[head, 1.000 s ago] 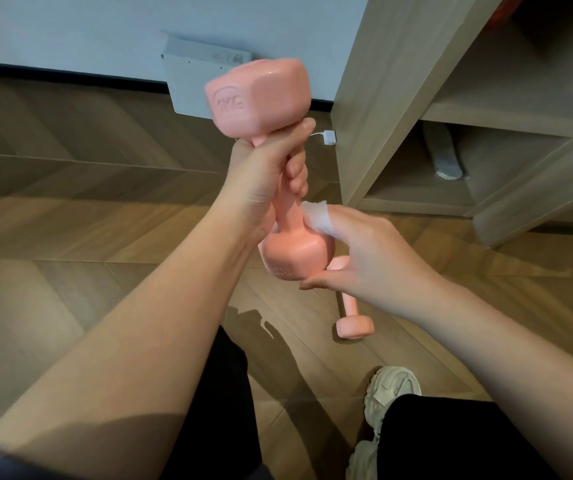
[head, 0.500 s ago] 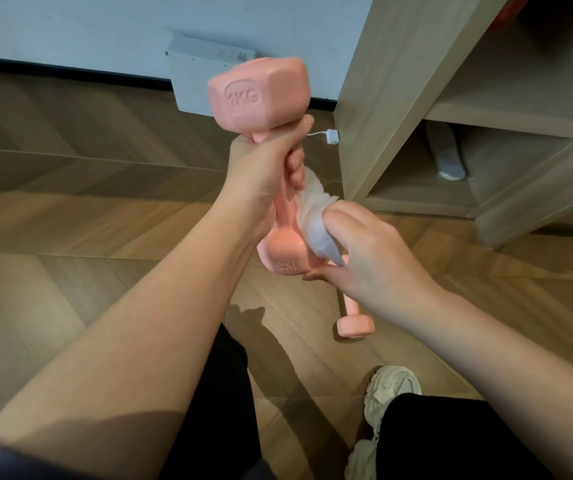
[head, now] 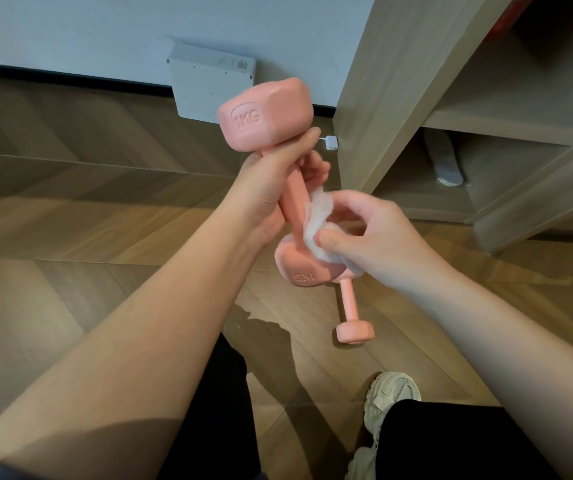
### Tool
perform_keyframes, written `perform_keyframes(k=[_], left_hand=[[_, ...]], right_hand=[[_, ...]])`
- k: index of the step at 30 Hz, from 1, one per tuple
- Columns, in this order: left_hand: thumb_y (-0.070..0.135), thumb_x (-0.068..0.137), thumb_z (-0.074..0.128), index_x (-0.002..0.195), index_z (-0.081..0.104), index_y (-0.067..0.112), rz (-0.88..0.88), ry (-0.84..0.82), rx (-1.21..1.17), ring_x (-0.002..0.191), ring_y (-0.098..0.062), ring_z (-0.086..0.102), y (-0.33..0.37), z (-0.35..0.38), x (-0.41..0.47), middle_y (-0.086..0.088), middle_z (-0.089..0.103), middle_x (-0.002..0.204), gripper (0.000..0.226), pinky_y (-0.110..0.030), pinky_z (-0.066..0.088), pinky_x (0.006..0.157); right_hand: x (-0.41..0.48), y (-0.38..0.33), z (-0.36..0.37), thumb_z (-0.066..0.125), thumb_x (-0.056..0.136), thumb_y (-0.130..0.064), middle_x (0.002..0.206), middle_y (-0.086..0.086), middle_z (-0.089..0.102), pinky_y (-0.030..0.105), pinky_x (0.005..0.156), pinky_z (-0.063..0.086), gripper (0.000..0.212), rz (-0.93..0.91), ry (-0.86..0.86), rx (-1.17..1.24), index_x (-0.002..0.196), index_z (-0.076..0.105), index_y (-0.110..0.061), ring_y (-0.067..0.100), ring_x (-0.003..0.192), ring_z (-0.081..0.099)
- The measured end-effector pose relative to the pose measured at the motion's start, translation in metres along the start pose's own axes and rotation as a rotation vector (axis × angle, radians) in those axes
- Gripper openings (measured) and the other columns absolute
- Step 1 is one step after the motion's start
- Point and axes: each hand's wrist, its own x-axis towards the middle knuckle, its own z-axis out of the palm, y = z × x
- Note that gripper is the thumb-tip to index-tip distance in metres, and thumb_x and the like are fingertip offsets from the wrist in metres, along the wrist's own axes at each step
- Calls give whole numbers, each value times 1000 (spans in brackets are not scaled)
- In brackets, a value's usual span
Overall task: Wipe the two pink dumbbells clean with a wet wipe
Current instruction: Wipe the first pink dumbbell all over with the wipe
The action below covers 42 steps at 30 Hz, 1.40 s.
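Pink dumbbell [head: 265, 116] embossed "1KG" on both ends
The left hand [head: 271, 188] grips its handle, holding it tilted in the air; the right hand [head: 377, 239] pinches a wet wipe [head: 316, 218] against the lower end. The second dumbbell [head: 351, 318] lies on the floor [head: 70, 237] below.

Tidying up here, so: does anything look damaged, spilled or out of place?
Nothing spilled or damaged; the held dumbbell and wet wipe look fine. The second dumbbell lies loose on the wooden floor just ahead of the shoe, where a foot might catch it.
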Motion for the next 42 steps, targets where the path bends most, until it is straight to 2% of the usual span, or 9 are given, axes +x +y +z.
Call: perform_keyframes(k=[12, 16, 19, 23, 28, 31, 36, 40, 42], left_hand=[[17, 88, 69, 91, 63, 11, -95, -175, 292, 83, -19, 68, -1, -1, -10, -11, 70, 85, 9, -31, 58, 74], [41, 62, 87, 113, 58, 16, -301, -307, 344, 110, -24, 66, 11, -16, -11, -18, 65, 121, 64, -42, 55, 93], [49, 35, 92, 133, 48, 12, -304, -344, 112, 115, -31, 63, 6, -12, -12, -22, 58, 132, 113, -46, 51, 97], [42, 75, 70, 136, 49, 6, -123, -167, -4, 108, -29, 65, 4, -3, -8, -15, 64, 120, 75, -38, 52, 94], [40, 73, 70, 124, 61, 14, -4, -133, 383, 84, -20, 65, 8, -8, -7, -6, 68, 94, 58, -32, 55, 69], [48, 71, 71, 115, 67, 28, 35, -168, 605, 86, -15, 66, 11, -10, -5, 4, 71, 94, 49, -42, 55, 87], [60, 59, 73, 121, 62, 26, -82, -159, 654, 107, -18, 65, 13, -17, -5, 2, 72, 110, 72, -50, 43, 105], [48, 69, 72, 122, 61, 24, -169, -350, 652, 111, -18, 62, 13, -24, -6, 2, 71, 110, 59, -46, 40, 108], [39, 68, 74, 120, 62, 24, -182, -471, 640, 103, -19, 62, 12, -24, -7, 0, 70, 107, 55, -39, 47, 99]], right_hand=[[1, 7, 15, 78, 77, -32, 83, -11, 75, 29, 77, 48, 10, 154, -95, 136, 83, 74, -25, 10, 83, 68], [-2, 10, 11, 75, 82, -22, 87, -9, 74, 24, 76, 45, 9, 240, -147, 263, 92, 75, -22, 5, 83, 67], [-2, 9, 8, 71, 86, -16, 87, -8, 73, 21, 72, 46, 10, 262, -185, 309, 95, 73, -19, 7, 83, 66], [-1, 6, 9, 70, 87, -17, 75, -12, 71, 14, 61, 45, 5, 278, -220, 324, 91, 71, -18, -2, 68, 64], [-3, 12, 17, 72, 85, -30, 77, -12, 71, 28, 73, 48, 7, 294, -165, 132, 85, 70, -23, 7, 78, 66], [-5, 15, 16, 73, 84, -32, 80, -11, 73, 29, 75, 50, 8, 285, -168, 132, 84, 71, -24, 8, 81, 68], [-5, 16, 10, 75, 81, -37, 80, -7, 75, 26, 69, 49, 21, 289, -178, 212, 89, 73, -18, 6, 72, 68], [0, 15, 0, 72, 84, -28, 110, 13, 72, 44, 98, 49, 22, 293, -138, 364, 98, 74, -11, 27, 103, 68], [1, 15, -6, 69, 85, -18, 103, 6, 75, 36, 86, 58, 11, 267, -154, 483, 93, 75, -15, 18, 96, 71]])
